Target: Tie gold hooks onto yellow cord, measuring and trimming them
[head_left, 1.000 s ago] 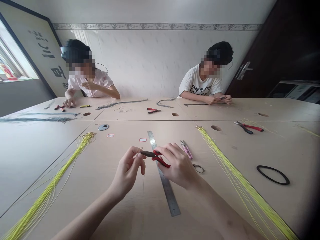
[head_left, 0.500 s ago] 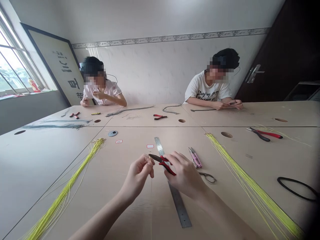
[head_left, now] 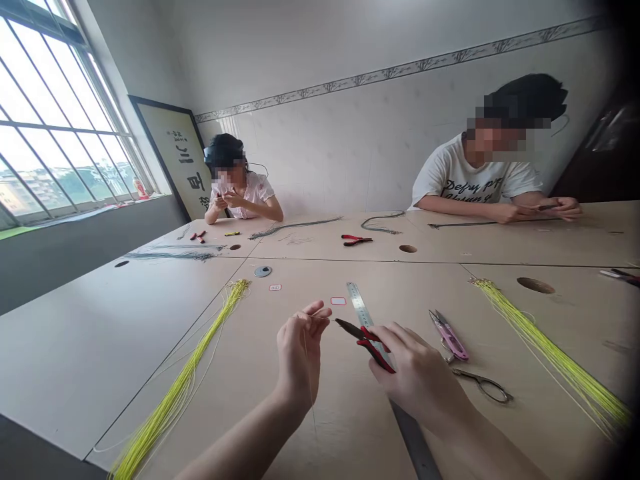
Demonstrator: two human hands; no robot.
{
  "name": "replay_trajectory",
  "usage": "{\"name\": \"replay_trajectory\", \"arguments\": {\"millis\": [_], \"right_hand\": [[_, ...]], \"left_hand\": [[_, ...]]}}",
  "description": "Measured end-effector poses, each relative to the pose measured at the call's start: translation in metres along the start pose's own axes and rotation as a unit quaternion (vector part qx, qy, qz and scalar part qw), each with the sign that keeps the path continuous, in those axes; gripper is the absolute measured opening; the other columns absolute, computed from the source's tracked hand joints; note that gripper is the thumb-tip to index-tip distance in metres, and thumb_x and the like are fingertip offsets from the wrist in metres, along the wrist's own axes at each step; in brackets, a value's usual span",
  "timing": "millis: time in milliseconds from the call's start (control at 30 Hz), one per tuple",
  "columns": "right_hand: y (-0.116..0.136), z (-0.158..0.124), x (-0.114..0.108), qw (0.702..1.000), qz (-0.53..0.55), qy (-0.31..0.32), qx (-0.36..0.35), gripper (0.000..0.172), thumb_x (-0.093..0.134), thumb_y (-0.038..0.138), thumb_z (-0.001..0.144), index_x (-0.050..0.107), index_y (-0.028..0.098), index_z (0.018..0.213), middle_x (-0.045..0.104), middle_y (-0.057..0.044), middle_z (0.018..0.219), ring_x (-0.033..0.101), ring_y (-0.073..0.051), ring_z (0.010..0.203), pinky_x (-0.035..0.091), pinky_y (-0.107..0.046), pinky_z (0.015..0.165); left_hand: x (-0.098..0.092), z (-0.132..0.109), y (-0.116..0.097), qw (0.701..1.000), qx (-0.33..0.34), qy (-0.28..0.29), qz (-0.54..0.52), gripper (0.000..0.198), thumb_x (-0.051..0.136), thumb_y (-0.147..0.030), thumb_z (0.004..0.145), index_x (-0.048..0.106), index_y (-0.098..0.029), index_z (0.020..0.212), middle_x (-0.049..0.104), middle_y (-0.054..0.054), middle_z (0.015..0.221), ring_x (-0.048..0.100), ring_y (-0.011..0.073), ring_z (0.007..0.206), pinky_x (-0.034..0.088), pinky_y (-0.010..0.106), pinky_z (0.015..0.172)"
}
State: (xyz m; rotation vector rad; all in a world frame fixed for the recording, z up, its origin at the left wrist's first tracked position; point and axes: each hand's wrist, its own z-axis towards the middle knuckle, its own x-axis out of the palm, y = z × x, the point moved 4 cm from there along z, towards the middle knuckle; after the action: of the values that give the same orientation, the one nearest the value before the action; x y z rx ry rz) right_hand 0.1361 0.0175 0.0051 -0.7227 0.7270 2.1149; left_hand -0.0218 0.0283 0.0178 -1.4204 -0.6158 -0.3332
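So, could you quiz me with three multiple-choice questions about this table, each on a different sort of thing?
1. Where do the pink snips lie?
A. On the windowsill
B. Right of the ruler
C. On the floor

2. How many other people are at the table?
A. One
B. Two
C. Four

3. What is the right hand doing?
A. Resting open
B. Holding the snips
C. Gripping the pliers

Answers:
1. B, they lie on the table beside the ruler.
2. B, the person by the window and the person in a white T-shirt.
3. C, its fingers close round the red handles.
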Motion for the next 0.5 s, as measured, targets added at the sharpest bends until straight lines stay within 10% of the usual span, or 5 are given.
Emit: {"name": "replay_trajectory", "arguments": {"millis": [233,500], "right_hand": [[0.008,-0.001,0.006,0.997,0.067,0.024,0.036,0.026,0.048,0.012,0.071,0.056,0.022,0.094,0.062,-0.003,0.08,0.061,-0.02,0.073,0.047,-0.029,0.057],[0.016,0.006,-0.003,0.968,0.175,0.097,0.153,0.013,0.048,0.013,0.066,0.054,0.023,0.072,0.043,0.005,0.057,0.043,-0.012,0.049,0.034,-0.022,0.043]], "left_hand": [[0.004,0.001,-0.003,0.999,-0.024,-0.01,-0.046,0.019,0.048,-0.019,0.067,0.034,-0.018,0.055,0.033,-0.006,0.058,0.037,0.0062,0.051,0.037,0.02,0.05],[0.01,-0.005,-0.008,0.993,0.037,0.099,0.044,0.022,0.05,-0.014,0.069,0.043,-0.016,0.048,0.042,-0.003,0.055,0.041,0.0082,0.052,0.034,0.023,0.052]]}}
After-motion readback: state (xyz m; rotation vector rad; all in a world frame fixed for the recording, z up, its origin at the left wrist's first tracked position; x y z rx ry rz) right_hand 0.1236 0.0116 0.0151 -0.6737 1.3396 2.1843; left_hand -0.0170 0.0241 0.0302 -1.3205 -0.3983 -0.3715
